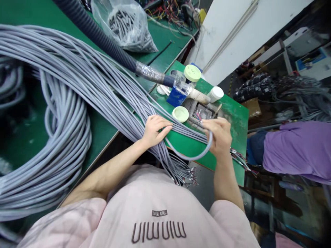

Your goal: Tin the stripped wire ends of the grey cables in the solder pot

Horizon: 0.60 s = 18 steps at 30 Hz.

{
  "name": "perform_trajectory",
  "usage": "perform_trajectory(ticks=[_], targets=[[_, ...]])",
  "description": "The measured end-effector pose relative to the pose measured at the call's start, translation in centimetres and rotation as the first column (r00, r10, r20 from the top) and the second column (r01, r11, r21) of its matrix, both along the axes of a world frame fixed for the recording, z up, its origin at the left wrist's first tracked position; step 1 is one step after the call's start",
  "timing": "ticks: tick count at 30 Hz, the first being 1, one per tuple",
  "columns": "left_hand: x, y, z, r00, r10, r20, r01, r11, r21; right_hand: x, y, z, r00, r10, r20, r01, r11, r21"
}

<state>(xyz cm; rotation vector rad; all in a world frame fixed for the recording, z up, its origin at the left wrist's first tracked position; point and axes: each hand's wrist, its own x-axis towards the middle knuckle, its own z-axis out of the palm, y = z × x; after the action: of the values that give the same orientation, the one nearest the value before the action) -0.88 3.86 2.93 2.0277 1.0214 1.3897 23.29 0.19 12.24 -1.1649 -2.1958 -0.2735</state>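
My right hand (218, 136) pinches the end of one grey cable (192, 157), which loops down and back toward my left hand. Coloured wires (198, 115) at that end reach over a small square metal pot (203, 112). My left hand (157, 131) rests on the long bundle of grey cables (113, 100), thumb and fingers closed around part of it; which strands it grips is hidden. Other cable ends with bare coloured wires (243, 161) lie past my right wrist, and more stripped ends (190, 175) hang below the table edge.
A ribbed hose (103, 38) with a taped nozzle crosses above the pot, beside a blue box (177, 95). Around it stand an open pale green tub (180, 114) and a white jar (216, 93). Coiled cables (67, 137) fill the left. A person in purple (297, 151) is at right.
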Motion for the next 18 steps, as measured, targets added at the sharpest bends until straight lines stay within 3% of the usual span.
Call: perform_trajectory(ticks=[2,4,7,9,11,14,18], targets=[[0.2,-1.3,0.8,0.988,-0.062,0.143,0.073,0.994,-0.077,-1.9,-2.2,0.1,0.996,0.076,0.035,-0.076,0.997,0.004],[0.5,-3.0,1.8,0.942,-0.193,0.276,0.247,0.953,-0.176,-3.3,-4.0,-0.3,0.993,0.108,0.055,-0.109,0.994,0.018],[1.0,-5.2,3.2,0.858,-0.264,0.44,0.466,0.761,-0.452,-4.9,-6.0,-1.3,0.981,0.159,0.113,-0.159,0.987,-0.004],[1.2,-6.0,3.8,0.823,-0.24,0.515,0.536,0.628,-0.565,-5.7,-7.0,-1.9,0.966,0.208,0.154,-0.203,0.978,-0.049],[1.1,-6.5,4.1,0.811,-0.205,0.548,0.558,0.55,-0.621,-6.3,-7.6,-2.3,0.958,0.25,0.142,-0.239,0.967,-0.089],[0.7,-6.6,4.0,0.807,-0.164,0.567,0.559,0.523,-0.644,-6.6,-8.1,-2.8,0.959,0.278,-0.048,-0.282,0.947,-0.154],[0.3,-6.7,3.5,0.788,-0.162,0.594,0.579,0.524,-0.625,-6.8,-8.3,-3.5,0.925,0.084,-0.371,-0.229,0.902,-0.366]])
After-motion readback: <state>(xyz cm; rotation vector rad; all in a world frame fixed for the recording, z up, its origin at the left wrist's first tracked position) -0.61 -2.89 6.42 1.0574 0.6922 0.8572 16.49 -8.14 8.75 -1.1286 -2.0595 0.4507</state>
